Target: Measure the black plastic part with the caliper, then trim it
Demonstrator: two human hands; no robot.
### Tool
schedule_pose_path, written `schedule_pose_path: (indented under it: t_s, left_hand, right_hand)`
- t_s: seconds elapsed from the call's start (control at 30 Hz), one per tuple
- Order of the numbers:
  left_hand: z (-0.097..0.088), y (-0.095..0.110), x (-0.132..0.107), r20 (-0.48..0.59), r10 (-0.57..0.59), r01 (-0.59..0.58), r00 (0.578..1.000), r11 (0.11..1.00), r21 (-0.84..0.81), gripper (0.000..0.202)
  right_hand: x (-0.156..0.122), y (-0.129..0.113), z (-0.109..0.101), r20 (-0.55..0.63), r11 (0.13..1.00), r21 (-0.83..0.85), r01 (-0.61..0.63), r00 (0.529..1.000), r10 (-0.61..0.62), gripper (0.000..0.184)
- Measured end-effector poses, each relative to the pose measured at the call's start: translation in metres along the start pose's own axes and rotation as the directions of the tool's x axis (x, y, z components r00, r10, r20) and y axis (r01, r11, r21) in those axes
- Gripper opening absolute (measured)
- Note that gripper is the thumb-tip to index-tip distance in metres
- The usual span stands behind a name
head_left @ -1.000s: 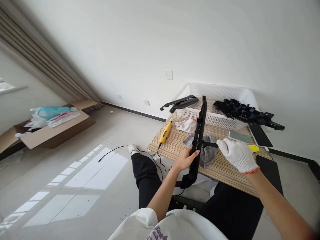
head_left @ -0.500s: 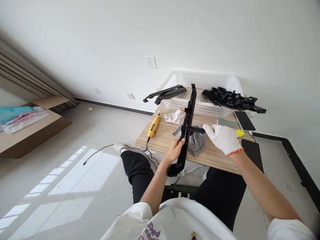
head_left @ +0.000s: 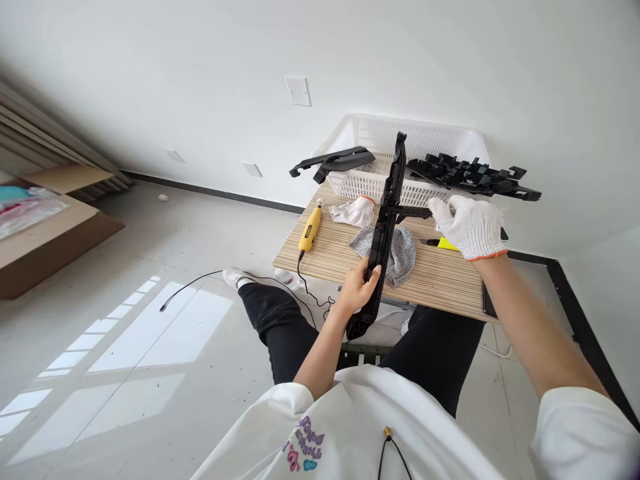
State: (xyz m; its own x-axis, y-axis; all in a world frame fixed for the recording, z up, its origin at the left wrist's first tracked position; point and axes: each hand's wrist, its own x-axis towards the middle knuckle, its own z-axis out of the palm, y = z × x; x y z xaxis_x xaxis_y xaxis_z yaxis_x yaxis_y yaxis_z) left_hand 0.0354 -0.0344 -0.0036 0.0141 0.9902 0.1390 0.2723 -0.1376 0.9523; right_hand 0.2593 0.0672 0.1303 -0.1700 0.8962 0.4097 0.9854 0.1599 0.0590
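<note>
My bare left hand (head_left: 361, 287) grips a long black plastic part (head_left: 386, 227) near its lower end and holds it up over the small wooden table (head_left: 450, 287). My right hand (head_left: 470, 225), in a white knit glove, is closed around a short black arm that sticks out sideways from the part's upper half. Under the part lies a grey cloth (head_left: 403, 248). A yellow-handled knife (head_left: 443, 244) lies just below my right hand.
A white basket (head_left: 420, 143) at the table's far edge carries more black plastic parts (head_left: 473, 177), one (head_left: 333, 162) hanging over its left rim. A yellow rotary tool (head_left: 310, 230) with a black cord and a spare white glove (head_left: 354, 212) lie on the left. A cardboard box (head_left: 45, 227) stands far left.
The black part has risen and shifted a little right; my right hand has moved up and right with its side arm. The view has swung towards the table.
</note>
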Motion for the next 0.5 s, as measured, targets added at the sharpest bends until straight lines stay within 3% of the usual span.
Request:
schedule_pose_path:
  t_s: [0.2, 0.5]
  left_hand:
    - [-0.006, 0.012, -0.010, 0.055, 0.005, -0.007, 0.998, 0.999, 0.033, 0.034]
    - [-0.012, 0.021, -0.022, 0.087, 0.040, -0.050, 0.995, 0.992, 0.115, 0.029]
  right_hand:
    - [-0.006, -0.001, -0.015, -0.051, 0.995, 0.043, -0.086, 0.995, 0.089, 0.077]
    - [-0.019, 0.000, -0.027, -0.108, 0.997, -0.015, -0.071, 0.992, 0.069, 0.077]
